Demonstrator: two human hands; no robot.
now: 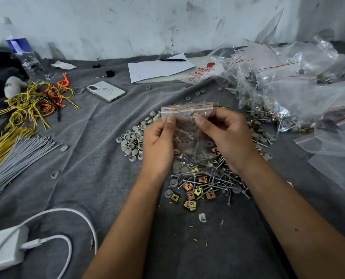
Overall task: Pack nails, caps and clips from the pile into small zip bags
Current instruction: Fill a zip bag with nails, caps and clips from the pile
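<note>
Both hands hold a small clear plastic zip bag with a red seal line [187,125] upright above the pile. The left hand [159,141] and right hand [228,135] each pinch it just under the seal between thumb and curled fingers. This looks like the sealing step: next, the thumbs likely need to press along the strip between the two grips. Below the grips, silver nails [217,178], grey round caps [131,139] and brass square clips [193,192] lie on the grey cloth [87,158].
</note>
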